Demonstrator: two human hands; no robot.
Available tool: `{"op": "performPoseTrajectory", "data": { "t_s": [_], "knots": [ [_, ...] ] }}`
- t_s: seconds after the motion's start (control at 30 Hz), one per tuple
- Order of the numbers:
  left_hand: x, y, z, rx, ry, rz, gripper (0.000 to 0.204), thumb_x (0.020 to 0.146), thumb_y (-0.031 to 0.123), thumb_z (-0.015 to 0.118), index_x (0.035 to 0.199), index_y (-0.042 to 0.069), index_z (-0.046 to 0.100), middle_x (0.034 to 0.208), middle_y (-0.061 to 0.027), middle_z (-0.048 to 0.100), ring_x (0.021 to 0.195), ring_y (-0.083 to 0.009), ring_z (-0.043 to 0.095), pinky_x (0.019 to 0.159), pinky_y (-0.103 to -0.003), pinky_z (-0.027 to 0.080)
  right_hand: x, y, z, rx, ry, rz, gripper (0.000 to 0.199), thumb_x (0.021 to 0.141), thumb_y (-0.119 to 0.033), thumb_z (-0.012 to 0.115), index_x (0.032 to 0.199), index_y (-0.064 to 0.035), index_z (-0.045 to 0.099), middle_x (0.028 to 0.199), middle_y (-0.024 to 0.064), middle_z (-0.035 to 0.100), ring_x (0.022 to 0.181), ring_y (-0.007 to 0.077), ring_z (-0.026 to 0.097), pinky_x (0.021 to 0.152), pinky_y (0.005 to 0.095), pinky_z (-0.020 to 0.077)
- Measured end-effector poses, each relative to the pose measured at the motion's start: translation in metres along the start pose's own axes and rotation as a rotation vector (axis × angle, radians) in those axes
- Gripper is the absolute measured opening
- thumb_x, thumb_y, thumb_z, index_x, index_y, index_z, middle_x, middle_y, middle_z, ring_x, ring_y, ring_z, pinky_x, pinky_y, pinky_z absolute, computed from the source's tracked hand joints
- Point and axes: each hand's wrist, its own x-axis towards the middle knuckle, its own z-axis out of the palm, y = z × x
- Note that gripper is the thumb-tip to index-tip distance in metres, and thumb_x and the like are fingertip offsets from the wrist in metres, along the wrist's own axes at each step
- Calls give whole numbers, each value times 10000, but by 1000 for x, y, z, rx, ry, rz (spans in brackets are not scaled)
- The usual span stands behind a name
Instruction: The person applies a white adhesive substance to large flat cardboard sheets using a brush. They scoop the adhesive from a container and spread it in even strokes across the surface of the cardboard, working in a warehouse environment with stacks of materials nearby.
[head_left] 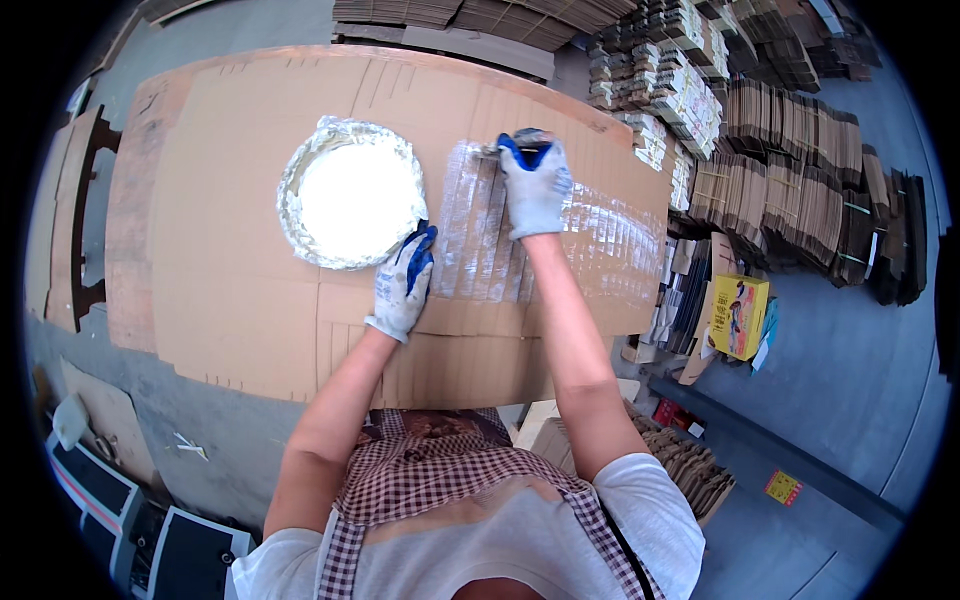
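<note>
Head view: a wide cardboard-covered table (230,330) was seen from above, with a foil-lined basin of white glue (352,195) set near its middle, toward the far edge. The right hand (535,185), gloved white and blue, was closed around a brush (490,151) near the far edge, right of the basin; only the brush's end showed past the glove. The left hand (403,282), gloved the same, was laid mostly flat and unclenched on a row of overlapping cardboard flaps (490,245), just beside the basin's near-right rim. Wet glossy streaks were visible across the flaps toward the right edge.

Risks judged: the left glove could be caught on the basin rim and glue tipped out, as the two nearly touched; the flaps could slide out of line if not pressed down; wet glue could be smeared by the right forearm crossing it.

Free room was seen on the table's left half and near edge. Stacks of folded cartons (790,180) crowded the floor past the right edge.
</note>
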Motion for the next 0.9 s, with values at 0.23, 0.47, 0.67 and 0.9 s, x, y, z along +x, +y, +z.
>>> {"op": "performPoseTrajectory", "data": {
  "t_s": [0.23,0.47,0.67,0.9],
  "knots": [
    [-1,-2,-2,-32,14,9,370,921,118,544,1276,21,581,1294,-165,603,1208,-349,549,1044,-400,413,3,1,7,-382,74,-101,365,798,-325,750,990,-52,601,982,139,635,877,330,649,779,402,512],
    [-1,-1,0,26,-14,18,370,919,119,550,1276,25,585,1292,-164,604,1202,-346,554,1044,-401,412,8,1,8,-380,3,-104,397,800,-349,733,1037,-64,590,1039,159,625,926,358,637,819,433,499],
    [-2,-4,1,-11,18,33,371,915,116,555,1271,20,588,1295,-165,602,1202,-348,555,1046,-406,411,5,-3,-8,-424,47,-79,430,828,-382,695,1084,-55,583,1072,164,613,917,353,648,810,440,509],
    [1,2,-2,22,0,31,365,917,115,552,1267,17,591,1295,-176,600,1218,-347,546,1050,-403,407,4,-30,35,-265,29,-121,410,796,-338,737,1033,-32,601,1001,178,643,918,352,647,820,419,502]
  ]
}}
